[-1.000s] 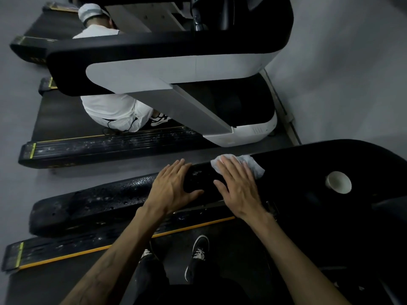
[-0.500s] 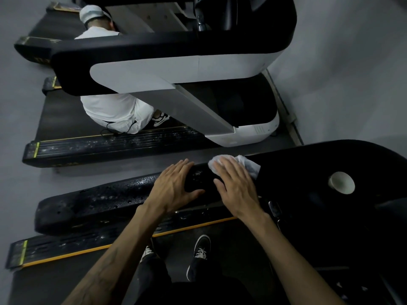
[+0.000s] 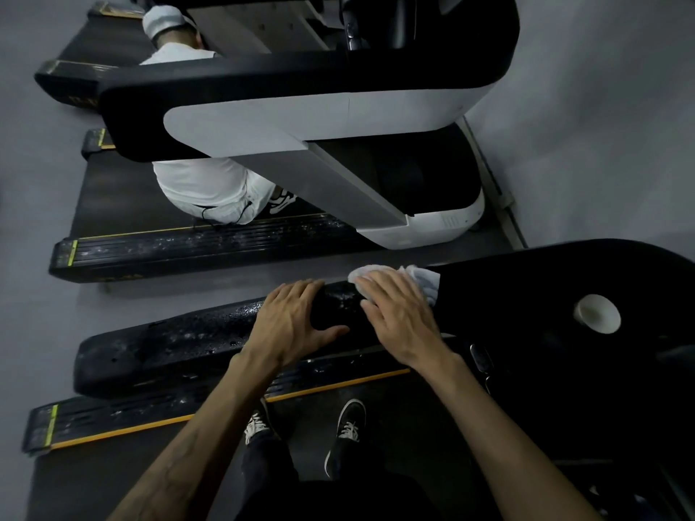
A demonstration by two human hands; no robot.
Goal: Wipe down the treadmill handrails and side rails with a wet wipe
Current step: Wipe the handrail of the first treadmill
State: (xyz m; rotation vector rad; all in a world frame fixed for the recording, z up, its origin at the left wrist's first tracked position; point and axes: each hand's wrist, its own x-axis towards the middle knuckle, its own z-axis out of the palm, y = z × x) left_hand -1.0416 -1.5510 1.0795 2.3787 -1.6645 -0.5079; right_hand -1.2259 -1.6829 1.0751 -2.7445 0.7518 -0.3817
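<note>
Wipe pressed flat on the black handrail, centre of frame

The handrail (image 3: pixel 180 344) is your largest piece: a long, rigid, glossy black bar running from lower left toward the centre, beaded with wet streaks, so judge it slick and steady yourself rather than lean on it. Your left hand (image 3: pixel 291 325) rests over it with fingers spread and thumb out along the near edge. Your right hand (image 3: pixel 400 319), fingers straight and slightly spread, presses down just right of centre. Beneath its fingertips sits the wet wipe (image 3: pixel 421 276), white, crumpled, limp and light; it will likely bunch, so keep a flat palm over its middle.
</note>
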